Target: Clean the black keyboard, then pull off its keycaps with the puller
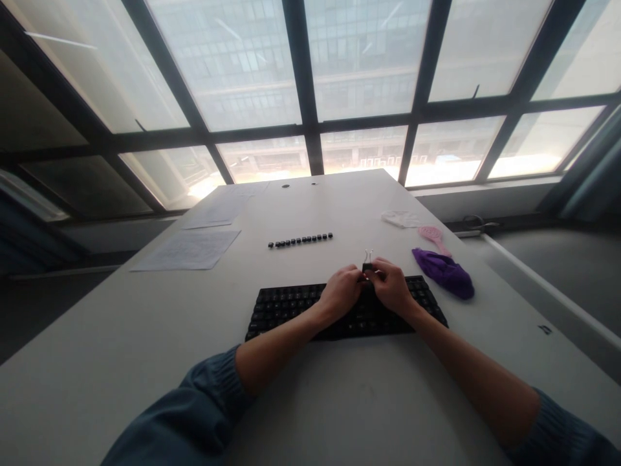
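Note:
Above the upper edge of a black keyboard (286,304), my two hands meet with their fingertips close together. Between them stands a small black binder clip (367,266) with its two thin wire handles pointing up. My right hand (391,285) is closed in a pinch on the clip. My left hand (342,291) is closed too, its fingertips against the clip's lower left side; its exact hold is partly hidden. Both forearms lie over the keyboard and cover many of its middle keys. Beyond the keyboard, several black keycaps (301,240) are set out in a row.
Printed paper sheets (187,250) lie on the left of the white table (145,336). On the right are a purple cloth pouch (444,273), a pink hairbrush (433,237) and a clear plastic bag (400,219). Large windows (363,58) rise behind the table.

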{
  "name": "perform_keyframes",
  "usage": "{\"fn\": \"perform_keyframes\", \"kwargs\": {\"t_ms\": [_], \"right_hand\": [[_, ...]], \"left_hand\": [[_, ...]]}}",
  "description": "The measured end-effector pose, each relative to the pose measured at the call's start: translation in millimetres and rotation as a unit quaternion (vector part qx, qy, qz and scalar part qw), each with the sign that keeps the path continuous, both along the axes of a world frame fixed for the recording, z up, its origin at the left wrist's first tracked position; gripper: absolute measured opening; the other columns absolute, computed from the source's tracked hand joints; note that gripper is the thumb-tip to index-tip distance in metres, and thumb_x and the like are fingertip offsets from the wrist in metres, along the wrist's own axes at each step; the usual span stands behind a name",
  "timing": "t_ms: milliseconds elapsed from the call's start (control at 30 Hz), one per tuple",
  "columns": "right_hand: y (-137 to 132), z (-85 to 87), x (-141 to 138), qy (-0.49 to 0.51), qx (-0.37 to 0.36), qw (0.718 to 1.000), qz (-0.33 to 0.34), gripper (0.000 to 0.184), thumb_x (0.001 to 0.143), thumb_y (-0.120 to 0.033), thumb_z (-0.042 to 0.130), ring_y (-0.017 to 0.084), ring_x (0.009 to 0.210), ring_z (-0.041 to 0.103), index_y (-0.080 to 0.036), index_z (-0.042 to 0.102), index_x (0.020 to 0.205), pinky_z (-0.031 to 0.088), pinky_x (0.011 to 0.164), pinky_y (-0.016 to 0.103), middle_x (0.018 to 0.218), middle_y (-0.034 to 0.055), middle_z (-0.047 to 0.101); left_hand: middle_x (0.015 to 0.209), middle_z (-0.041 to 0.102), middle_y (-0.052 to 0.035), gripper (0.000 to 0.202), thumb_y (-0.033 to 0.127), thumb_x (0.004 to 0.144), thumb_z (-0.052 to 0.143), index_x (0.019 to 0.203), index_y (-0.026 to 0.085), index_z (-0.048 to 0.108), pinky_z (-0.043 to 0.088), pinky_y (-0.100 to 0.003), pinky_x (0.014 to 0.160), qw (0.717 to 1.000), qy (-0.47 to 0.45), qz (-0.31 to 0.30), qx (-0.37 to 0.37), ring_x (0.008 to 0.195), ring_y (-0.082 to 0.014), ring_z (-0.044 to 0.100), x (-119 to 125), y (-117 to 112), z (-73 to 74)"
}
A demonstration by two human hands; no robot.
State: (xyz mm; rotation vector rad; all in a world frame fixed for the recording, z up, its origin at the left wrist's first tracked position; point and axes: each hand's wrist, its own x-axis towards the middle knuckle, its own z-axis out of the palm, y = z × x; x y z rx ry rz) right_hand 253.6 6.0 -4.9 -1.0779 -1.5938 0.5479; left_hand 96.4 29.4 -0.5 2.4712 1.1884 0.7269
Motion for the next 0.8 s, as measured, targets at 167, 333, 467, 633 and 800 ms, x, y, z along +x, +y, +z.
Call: {"fn": "perform_keyframes", "kwargs": {"t_ms": [167, 333, 467, 633, 800], "right_hand": [[0.5, 0.8, 0.5, -0.009, 0.015, 1.0, 0.021, 0.019, 0.086, -0.017, 0.054, 0.015, 0.067, 0.051, -0.02, 0.057, 0.068, 0.042, 0.061, 0.027, 0.072, 0.0001, 0.053], [-0.2, 2.4, -1.0, -0.004, 0.025, 1.0, 0.01, 0.016, 0.088, -0.019, 0.053, 0.016, 0.07, 0.053, -0.02, 0.059, 0.073, 0.043, 0.063, 0.027, 0.075, 0.0008, 0.056], [1.7, -0.3, -3.1, 0.015, 0.019, 0.999, -0.049, 0.013, 0.088, -0.023, 0.054, 0.017, 0.072, 0.056, -0.02, 0.058, 0.077, 0.045, 0.063, 0.027, 0.077, 0.0014, 0.058], [4.1, -4.6, -3.3, 0.011, -0.01, 0.996, -0.085, 0.015, 0.091, -0.029, 0.052, 0.018, 0.071, 0.058, -0.021, 0.058, 0.08, 0.046, 0.065, 0.028, 0.075, 0.0017, 0.062], [4.6, -4.4, -1.2, 0.046, -0.03, 0.994, -0.097, 0.019, 0.092, -0.034, 0.052, 0.017, 0.063, 0.056, -0.021, 0.054, 0.077, 0.043, 0.06, 0.028, 0.068, 0.0, 0.061]], "left_hand": [[0.096, 0.066, -0.0066, 0.014, 0.021, 0.092, 0.053, 0.094, 0.019, 0.067, 0.05, -0.03, 0.078, 1.0, 0.02, 0.017, 0.01, 0.087, -0.0205, 0.064, 0.9, -3.3, -1.5], [0.098, 0.065, -0.0057, 0.012, 0.024, 0.092, 0.054, 0.096, 0.019, 0.064, 0.05, -0.03, 0.077, 1.0, -0.001, 0.024, 0.005, 0.087, -0.0198, 0.063, 0.4, -6.4, 4.3], [0.102, 0.065, -0.0053, 0.013, 0.025, 0.093, 0.054, 0.098, 0.021, 0.065, 0.05, -0.03, 0.081, 0.999, -0.033, 0.025, -0.004, 0.09, -0.019, 0.063, 1.4, -6.8, 7.8], [0.1, 0.068, -0.0036, 0.019, 0.018, 0.09, 0.058, 0.108, 0.022, 0.061, 0.051, -0.03, 0.081, 0.994, -0.103, 0.005, -0.02, 0.084, -0.0164, 0.064, 1.7, -5.2, 3.8], [0.102, 0.067, -0.0029, 0.031, 0.013, 0.089, 0.059, 0.118, 0.023, 0.055, 0.051, -0.03, 0.081, 0.995, -0.098, -0.021, 0.012, 0.085, -0.0158, 0.062, 0.2, -8.2, 2.5]]}}
